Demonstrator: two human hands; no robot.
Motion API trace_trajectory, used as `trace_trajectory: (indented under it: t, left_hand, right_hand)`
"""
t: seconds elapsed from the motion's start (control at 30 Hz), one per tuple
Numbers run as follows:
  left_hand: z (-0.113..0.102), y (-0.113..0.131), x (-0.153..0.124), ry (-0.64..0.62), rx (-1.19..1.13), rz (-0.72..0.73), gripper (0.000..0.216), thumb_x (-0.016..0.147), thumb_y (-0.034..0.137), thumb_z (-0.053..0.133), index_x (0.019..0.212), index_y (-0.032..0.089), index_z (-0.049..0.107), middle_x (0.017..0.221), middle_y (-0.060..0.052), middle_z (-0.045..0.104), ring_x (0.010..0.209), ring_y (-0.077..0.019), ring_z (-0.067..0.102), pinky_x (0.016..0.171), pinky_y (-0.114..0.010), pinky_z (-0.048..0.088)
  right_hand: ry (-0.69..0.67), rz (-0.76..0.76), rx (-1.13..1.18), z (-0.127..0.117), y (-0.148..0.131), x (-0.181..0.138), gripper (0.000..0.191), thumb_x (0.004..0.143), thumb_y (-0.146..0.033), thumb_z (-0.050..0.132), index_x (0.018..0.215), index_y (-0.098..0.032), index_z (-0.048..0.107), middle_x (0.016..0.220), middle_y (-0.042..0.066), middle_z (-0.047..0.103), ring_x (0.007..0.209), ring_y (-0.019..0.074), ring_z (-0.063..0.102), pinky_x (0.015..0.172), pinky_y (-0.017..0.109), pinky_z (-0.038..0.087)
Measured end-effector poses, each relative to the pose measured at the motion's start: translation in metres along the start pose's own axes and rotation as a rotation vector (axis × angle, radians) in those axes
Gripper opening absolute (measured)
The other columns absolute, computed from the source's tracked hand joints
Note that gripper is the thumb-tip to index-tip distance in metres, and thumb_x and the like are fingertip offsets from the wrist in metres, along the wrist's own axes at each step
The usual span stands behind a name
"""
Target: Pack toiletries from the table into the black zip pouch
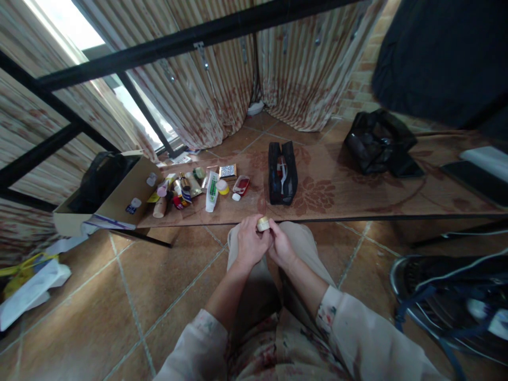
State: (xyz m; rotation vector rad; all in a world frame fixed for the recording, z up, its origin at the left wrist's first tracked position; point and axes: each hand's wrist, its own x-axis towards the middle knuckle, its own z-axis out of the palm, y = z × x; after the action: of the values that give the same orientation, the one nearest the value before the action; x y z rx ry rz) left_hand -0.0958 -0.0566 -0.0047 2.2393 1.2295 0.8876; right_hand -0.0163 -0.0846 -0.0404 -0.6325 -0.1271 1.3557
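Between my two hands, above my lap at the table's near edge, is a small round jar (262,224) with a yellowish lid. My left hand (251,241) is closed around its left side, and my right hand (282,244) grips it from the right with bent fingers. Just beyond them an open black pouch (282,177) stands on the table, with a white and red item inside. To its left lie a red-framed case (241,185), a yellow-and-white jar (223,187), a white and green tube (211,191) and a glittery compact (227,171).
Several cosmetics, including a pinkish bottle (160,207), crowd the left of the patterned table (317,193) beside a cardboard box (130,185). A black bag (377,143) sits at the right. A dark metal bar (190,39) crosses above. A black round object (448,296) stands on the floor.
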Motion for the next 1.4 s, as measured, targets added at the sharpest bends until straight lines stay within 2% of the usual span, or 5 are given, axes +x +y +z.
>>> trace_trajectory:
  t: [0.17, 0.77, 1.4]
  left_hand:
    - [0.0001, -0.0001, 0.0001, -0.004, 0.007, 0.000, 0.026, 0.079, 0.018, 0.064, 0.104, 0.022, 0.058, 0.102, -0.005, 0.066, 0.099, -0.0205, 0.061, 0.084, -0.033, 0.049]
    - [0.0004, -0.0010, 0.0002, -0.006, 0.005, 0.013, 0.028, 0.078, 0.018, 0.064, 0.105, 0.021, 0.058, 0.102, -0.005, 0.066, 0.099, -0.0206, 0.061, 0.085, -0.033, 0.049]
    - [0.0004, -0.0010, -0.0001, -0.014, 0.005, 0.011, 0.027, 0.079, 0.019, 0.064, 0.105, 0.022, 0.058, 0.102, -0.005, 0.066, 0.099, -0.0207, 0.061, 0.084, -0.034, 0.049]
  right_hand:
    - [0.010, 0.012, -0.008, 0.0012, -0.0013, -0.0007, 0.028, 0.079, -0.041, 0.068, 0.097, -0.020, 0.068, 0.091, 0.003, 0.074, 0.106, 0.0233, 0.065, 0.094, 0.038, 0.051]
    - [0.026, -0.006, 0.002, 0.0019, -0.0008, -0.0005, 0.020, 0.078, -0.037, 0.070, 0.087, -0.019, 0.068, 0.086, 0.002, 0.073, 0.106, 0.0233, 0.064, 0.094, 0.037, 0.051]
    - [0.041, -0.012, -0.016, 0.0045, -0.0013, -0.0022, 0.021, 0.078, -0.039, 0.069, 0.087, -0.020, 0.068, 0.090, 0.003, 0.074, 0.107, 0.0236, 0.063, 0.094, 0.038, 0.051]
